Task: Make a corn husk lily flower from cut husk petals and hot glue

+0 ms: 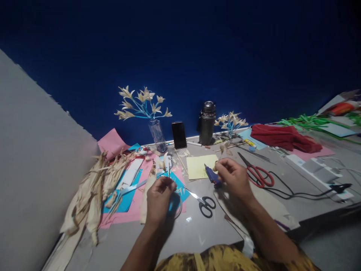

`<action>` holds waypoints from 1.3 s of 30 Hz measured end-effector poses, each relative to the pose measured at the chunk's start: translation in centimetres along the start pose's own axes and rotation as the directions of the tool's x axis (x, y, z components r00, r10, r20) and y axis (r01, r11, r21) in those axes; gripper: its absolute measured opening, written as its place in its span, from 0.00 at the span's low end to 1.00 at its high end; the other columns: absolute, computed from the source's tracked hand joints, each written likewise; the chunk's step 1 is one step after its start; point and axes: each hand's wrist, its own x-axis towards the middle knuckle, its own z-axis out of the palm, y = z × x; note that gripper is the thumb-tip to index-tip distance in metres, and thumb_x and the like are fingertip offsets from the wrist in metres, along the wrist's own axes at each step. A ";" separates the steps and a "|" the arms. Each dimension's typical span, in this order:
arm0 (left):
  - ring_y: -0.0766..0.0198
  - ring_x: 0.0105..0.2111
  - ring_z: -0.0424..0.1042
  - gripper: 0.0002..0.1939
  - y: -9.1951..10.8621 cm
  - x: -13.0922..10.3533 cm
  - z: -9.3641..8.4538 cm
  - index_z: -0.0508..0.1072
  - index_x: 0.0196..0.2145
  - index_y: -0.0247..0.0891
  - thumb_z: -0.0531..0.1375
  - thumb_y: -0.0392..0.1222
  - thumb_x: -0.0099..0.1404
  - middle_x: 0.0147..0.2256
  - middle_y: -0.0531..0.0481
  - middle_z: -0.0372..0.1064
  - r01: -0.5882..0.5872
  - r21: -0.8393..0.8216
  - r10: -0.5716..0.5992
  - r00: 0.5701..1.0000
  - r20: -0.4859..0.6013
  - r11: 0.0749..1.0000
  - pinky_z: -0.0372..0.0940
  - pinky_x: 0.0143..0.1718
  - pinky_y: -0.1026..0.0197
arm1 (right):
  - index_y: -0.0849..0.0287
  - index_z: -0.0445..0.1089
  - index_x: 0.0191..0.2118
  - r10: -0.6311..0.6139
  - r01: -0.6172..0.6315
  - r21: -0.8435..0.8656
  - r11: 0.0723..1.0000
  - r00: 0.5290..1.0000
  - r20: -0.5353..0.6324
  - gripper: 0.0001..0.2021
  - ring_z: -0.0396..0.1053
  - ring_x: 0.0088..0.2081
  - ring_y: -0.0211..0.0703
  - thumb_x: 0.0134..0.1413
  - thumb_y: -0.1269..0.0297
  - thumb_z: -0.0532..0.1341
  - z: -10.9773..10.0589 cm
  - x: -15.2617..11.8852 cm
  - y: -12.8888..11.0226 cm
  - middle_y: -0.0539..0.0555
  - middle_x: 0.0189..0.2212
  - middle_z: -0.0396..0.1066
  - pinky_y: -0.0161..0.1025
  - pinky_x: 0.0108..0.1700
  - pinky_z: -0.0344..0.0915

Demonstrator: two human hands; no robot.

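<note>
Near the centre, my left hand (160,195) is closed in a pinch on a small pale husk flower (168,165) that stands up from the fingertips. A blue glue gun (212,176) lies just beside my right hand (233,177), its nozzle over a yellow paper (199,167). The fingers of my right hand are pinched together; what they hold, if anything, is too small to make out. Black-handled scissors (207,207) lie between the two hands. Blue and pink paper is under and behind my left hand.
Dried husks (94,203) are heaped at the left. A glass vase (158,135) of husk flowers, a phone (179,134) and a dark flask (207,124) stand along the wall. Red-handled scissors (261,177), a red cloth (284,138) and a power strip (318,175) lie to the right.
</note>
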 end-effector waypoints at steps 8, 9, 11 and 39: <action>0.69 0.19 0.64 0.10 0.1 -0.2 -2.8 0.74 0.28 0.37 0.68 0.43 0.50 0.22 0.55 0.67 0.124 0.126 -0.129 0.991 0.026 0.984 0.60 0.19 0.67 | 0.59 0.74 0.24 0.104 -0.099 -0.388 0.916 0.995 -0.009 0.13 0.60 0.18 0.37 0.44 0.53 0.66 -9.4 1.2 2.6 0.50 0.17 0.69 0.34 0.20 0.55; 0.69 0.19 0.64 0.09 0.3 -0.4 -1.9 0.73 0.27 0.36 0.68 0.43 0.50 0.22 0.55 0.67 0.129 0.131 -0.139 0.988 0.069 0.983 0.60 0.19 0.67 | 0.59 0.73 0.23 0.118 -0.111 -0.376 0.920 0.993 -0.004 0.13 0.61 0.18 0.37 0.43 0.53 0.66 -9.5 1.0 2.8 0.51 0.18 0.69 0.34 0.20 0.56; 0.69 0.18 0.64 0.09 0.8 -1.0 0.6 0.72 0.26 0.37 0.66 0.43 0.52 0.21 0.55 0.66 0.170 0.075 -0.181 0.967 0.182 0.983 0.61 0.20 0.66 | 0.59 0.73 0.24 0.169 -0.160 -0.280 0.947 0.986 0.007 0.14 0.61 0.18 0.37 0.43 0.53 0.68 -8.7 0.5 2.8 0.51 0.19 0.71 0.34 0.20 0.56; 0.67 0.24 0.65 0.09 -2.7 -3.4 7.1 0.69 0.30 0.39 0.62 0.46 0.61 0.24 0.55 0.66 0.133 -0.118 -0.093 0.949 0.301 0.984 0.62 0.28 0.65 | 0.61 0.71 0.32 0.096 -0.117 0.094 0.989 0.975 0.201 0.12 0.67 0.24 0.38 0.53 0.55 0.65 1.6 -2.5 3.4 0.50 0.25 0.71 0.33 0.26 0.65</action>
